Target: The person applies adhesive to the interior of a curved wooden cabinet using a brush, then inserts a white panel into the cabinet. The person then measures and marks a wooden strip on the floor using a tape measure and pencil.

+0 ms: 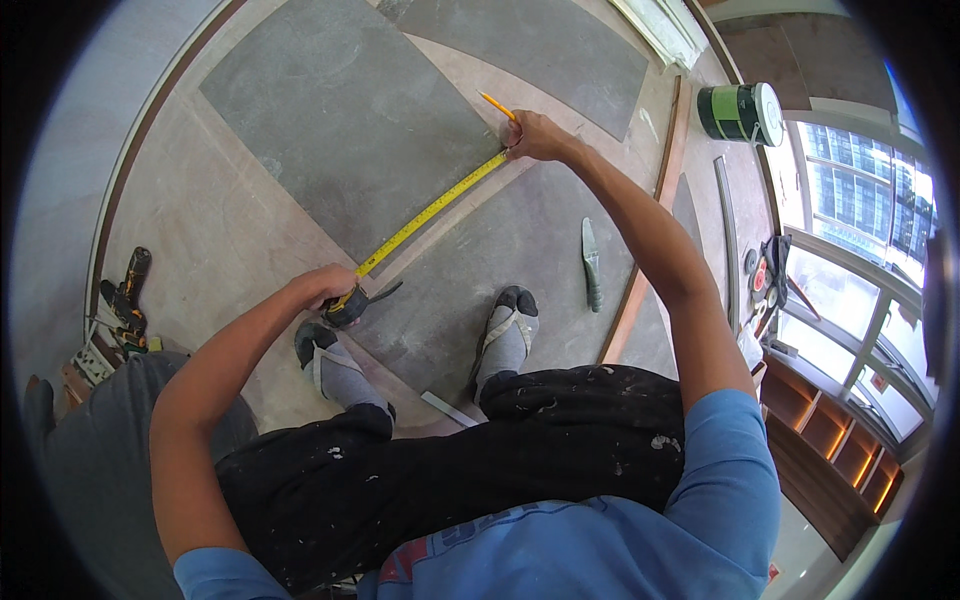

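left hand of mine curls shut around the tape measure case, hiding most of it, just beside my left foot. my right hand pinches one yellow pencil and presses the far end of the yellow tape blade onto the grey floor panel. i count one knife, one green can, one drill, partly cut off.

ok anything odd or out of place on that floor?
Nothing is spilled or broken. Loose bits lie about: a small saw on the grey sheet and a pale offcut strip by the feet. The tape measure runs straight between both hands.
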The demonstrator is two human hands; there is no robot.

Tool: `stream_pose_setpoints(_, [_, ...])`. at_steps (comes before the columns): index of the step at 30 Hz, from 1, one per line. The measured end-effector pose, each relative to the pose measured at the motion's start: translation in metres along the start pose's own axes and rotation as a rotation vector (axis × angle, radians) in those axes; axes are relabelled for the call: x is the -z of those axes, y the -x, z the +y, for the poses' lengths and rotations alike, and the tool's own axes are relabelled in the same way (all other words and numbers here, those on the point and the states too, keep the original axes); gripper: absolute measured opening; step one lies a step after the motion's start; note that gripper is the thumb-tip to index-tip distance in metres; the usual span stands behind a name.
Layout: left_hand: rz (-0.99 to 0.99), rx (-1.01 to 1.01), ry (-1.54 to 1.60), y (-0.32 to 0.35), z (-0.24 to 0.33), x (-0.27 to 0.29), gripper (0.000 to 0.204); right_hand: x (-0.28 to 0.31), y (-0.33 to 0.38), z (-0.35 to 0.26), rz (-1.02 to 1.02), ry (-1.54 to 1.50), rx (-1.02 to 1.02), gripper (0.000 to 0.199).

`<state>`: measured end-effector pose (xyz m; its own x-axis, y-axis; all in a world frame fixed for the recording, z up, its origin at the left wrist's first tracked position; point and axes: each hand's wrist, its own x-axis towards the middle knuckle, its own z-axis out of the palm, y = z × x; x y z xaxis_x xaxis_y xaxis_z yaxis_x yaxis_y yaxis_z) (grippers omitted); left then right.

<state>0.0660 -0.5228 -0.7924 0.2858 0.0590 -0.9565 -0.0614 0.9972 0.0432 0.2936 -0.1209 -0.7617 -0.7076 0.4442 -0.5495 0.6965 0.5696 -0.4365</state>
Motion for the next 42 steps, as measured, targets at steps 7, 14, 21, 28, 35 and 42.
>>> stream_pose_setpoints(7, [0.020,-0.069,-0.047,0.006,-0.006,0.001,0.045,-0.020,0.005,0.004,0.106,-0.212,-0.215,0.036])
stream_pose_setpoints(14, [0.107,-0.087,-0.312,-0.003,-0.011,0.013,0.058,-0.026,0.001,0.005,0.164,-0.153,-0.236,0.038])
stream_pose_setpoints(21, [0.211,-0.122,-0.451,0.016,0.001,0.002,0.072,-0.029,0.004,0.014,0.187,-0.127,-0.174,0.031])
stream_pose_setpoints(28, [0.252,-0.085,-0.446,0.004,-0.001,0.002,0.086,-0.023,0.002,-0.007,0.153,-0.028,-0.225,0.037])
stream_pose_setpoints(35, [0.278,-0.086,-0.446,0.005,0.012,-0.005,0.098,-0.020,0.001,-0.010,0.104,0.035,-0.238,0.044])
stream_pose_setpoints(42, [0.398,-0.128,-0.688,0.004,0.038,-0.011,0.085,-0.018,0.002,-0.011,0.115,0.057,-0.227,0.042])
